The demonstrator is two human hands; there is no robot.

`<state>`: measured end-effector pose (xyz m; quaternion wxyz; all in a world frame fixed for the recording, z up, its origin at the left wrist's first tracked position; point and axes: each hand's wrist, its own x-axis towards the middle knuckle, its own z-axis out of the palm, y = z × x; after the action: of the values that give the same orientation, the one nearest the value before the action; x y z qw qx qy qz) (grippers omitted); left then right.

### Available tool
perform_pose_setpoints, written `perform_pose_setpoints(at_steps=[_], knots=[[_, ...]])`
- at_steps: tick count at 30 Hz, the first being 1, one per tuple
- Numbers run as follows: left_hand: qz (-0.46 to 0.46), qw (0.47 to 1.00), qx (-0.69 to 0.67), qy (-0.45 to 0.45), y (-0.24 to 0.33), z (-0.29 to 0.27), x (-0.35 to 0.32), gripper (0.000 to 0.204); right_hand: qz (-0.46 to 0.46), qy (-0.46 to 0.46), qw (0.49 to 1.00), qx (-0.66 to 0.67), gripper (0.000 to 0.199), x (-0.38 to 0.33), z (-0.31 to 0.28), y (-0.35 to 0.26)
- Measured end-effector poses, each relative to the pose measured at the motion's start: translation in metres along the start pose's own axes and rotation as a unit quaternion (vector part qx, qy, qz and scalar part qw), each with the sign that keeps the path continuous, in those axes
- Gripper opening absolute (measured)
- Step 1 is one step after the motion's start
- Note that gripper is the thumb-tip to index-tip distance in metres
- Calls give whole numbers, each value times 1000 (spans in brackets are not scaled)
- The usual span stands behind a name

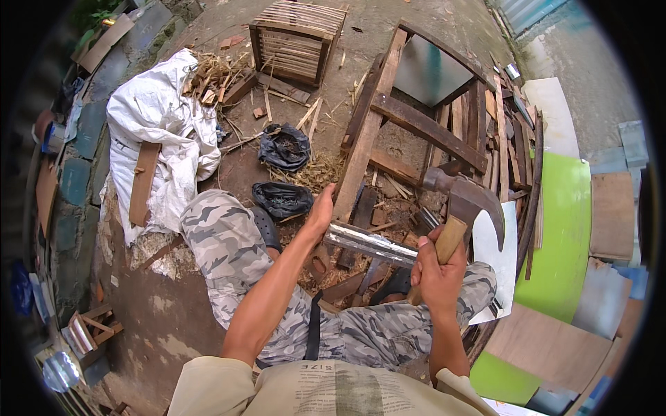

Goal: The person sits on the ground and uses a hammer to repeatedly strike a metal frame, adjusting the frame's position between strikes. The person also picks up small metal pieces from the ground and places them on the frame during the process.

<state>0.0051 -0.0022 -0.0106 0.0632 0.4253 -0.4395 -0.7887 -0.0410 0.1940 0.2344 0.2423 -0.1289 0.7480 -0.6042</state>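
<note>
My right hand [440, 276] is closed round the wooden handle of a claw hammer [479, 202]. The hammer's rusty head is tilted, with its curved claw on the right, over the lower right part of a brown wooden frame [378, 128]. That frame leans away from me, with crossbars and a pale panel near its far end. My left hand [321, 209] grips its near left corner, fingers partly hidden behind the wood. A white-streaked bar [371, 244] makes up the frame's near edge, between my two hands.
Two black plastic bags [284, 147] sit left of the frame among wood scraps. Farther left lies a white sack [163, 118] with a brown board [144, 182] on it. A slatted crate [291, 45] stands beyond. Scrap wood [517, 149] and a green sheet [555, 232] line the right.
</note>
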Motion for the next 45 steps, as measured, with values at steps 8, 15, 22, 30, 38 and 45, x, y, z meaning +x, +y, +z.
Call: perform_pose_setpoints(at_steps=[8,15,22,30,38,45], knots=[[0,1000,19,5,-5,-2,3,64,33,-117,954,-274,31,-4,-20,49],[-1,999,28,28,19,10,-17,71,-61,60,994,74,19,-24,8,32],[-36,999,-10,6,-1,-6,-1,72,5,-164,946,-281,33,-4,-2,7],[-29,999,20,13,7,8,-7,73,-10,-179,916,-358,30,-18,4,69],[-37,999,-17,22,4,1,-9,72,-11,11,1000,-14,10,-12,0,-12],[-28,999,-13,9,-32,-16,13,73,7,-186,913,-362,33,-12,-4,62]])
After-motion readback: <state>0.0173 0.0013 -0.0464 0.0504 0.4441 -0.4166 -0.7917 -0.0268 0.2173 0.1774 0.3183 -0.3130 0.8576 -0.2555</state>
